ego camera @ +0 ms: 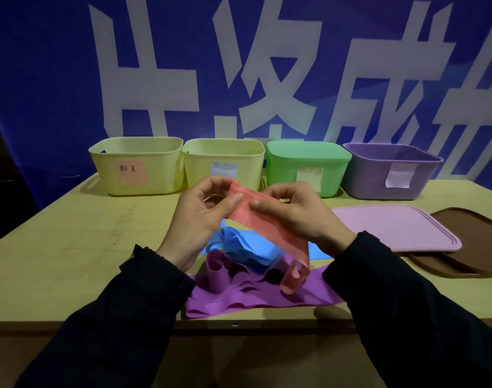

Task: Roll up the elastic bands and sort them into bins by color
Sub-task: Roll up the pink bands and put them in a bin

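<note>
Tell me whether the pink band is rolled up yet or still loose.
Still loose. Both hands, left hand and right hand, pinch the upper end of the pink band, and its long tail hangs unrolled over the pile.

I read "粉色" handwritten on the pink label [134, 172] of the leftmost yellow bin [138, 166]; large white characters [270, 65], partly cropped, span the blue banner [43, 79]; the other bins' labels look blank.
</note>
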A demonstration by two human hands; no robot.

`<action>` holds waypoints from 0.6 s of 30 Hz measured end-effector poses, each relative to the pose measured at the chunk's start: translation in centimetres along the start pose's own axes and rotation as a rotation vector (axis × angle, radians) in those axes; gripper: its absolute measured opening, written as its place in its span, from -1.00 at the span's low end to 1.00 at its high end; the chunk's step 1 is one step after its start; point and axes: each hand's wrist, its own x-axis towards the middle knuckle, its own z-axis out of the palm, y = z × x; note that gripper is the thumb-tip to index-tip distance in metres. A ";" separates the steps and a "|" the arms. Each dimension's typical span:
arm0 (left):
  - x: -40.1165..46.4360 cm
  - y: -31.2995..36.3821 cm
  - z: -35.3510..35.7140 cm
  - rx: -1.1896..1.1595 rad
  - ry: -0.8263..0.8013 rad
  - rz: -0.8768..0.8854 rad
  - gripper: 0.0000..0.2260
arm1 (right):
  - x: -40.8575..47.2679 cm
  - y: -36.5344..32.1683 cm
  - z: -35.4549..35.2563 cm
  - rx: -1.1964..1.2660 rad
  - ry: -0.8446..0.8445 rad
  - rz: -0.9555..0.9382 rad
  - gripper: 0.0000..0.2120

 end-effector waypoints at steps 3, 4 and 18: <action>0.1 0.0 -0.1 -0.012 -0.024 -0.029 -0.78 | -0.2 0.1 0.0 0.013 -0.013 -0.069 -0.79; 0.1 0.0 0.0 -0.024 -0.016 -0.034 -0.79 | -0.2 0.0 0.1 0.035 -0.023 -0.072 -0.78; -0.6 0.3 1.2 -0.065 -0.003 -0.008 -0.87 | -0.2 -1.3 1.3 0.103 0.165 -0.095 -0.96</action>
